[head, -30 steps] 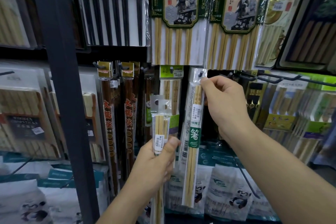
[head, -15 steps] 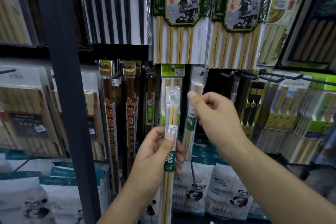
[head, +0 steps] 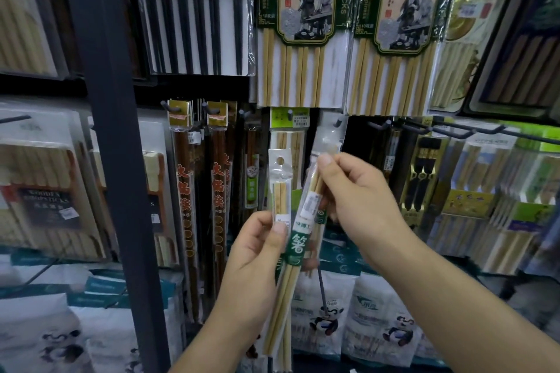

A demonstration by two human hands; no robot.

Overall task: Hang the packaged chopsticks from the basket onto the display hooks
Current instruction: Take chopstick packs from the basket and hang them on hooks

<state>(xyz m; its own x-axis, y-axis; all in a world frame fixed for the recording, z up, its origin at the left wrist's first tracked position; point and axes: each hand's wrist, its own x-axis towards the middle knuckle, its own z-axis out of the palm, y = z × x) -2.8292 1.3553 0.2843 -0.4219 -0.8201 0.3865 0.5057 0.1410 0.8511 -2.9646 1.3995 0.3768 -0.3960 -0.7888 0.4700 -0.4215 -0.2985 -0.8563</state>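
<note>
1. Left grip (head: 257, 254): my forearm comes up from bottom centre. The fingers curl round two packs at mid-length, and the thumb is pressed on the front of one.
2. Under that thumb is a narrow clear-sleeved pack of pale bamboo chopsticks (head: 280, 195); call it the upright pack. It stands vertical, and the punched hole in its header is free above the hand.
3. The second is the same kind of sleeve with a green label band (head: 295, 247); call it the tilted pack. Its top leans right, and lower down it crosses the upright pack, touching it.
4. Right grip (head: 360, 200): the forearm enters from the lower right corner and angles up-left. Thumb and forefinger pinch the top end of the tilted pack, and the other fingers are curled in.
5. A third clear sleeve, the hung pack (head: 331, 138), sits on a black peg hook (head: 338, 123) just above and behind the right thumb. My hand hides its lower part.
6. Around them:
   - a dark steel upright post (head: 112, 160) to the left
   - long brown chopstick packs (head: 185, 191) beside the post
   - wide bamboo sets with green-and-tan printed cards (head: 300, 24) above
   - white panda-print bags (head: 324, 312) below
</note>
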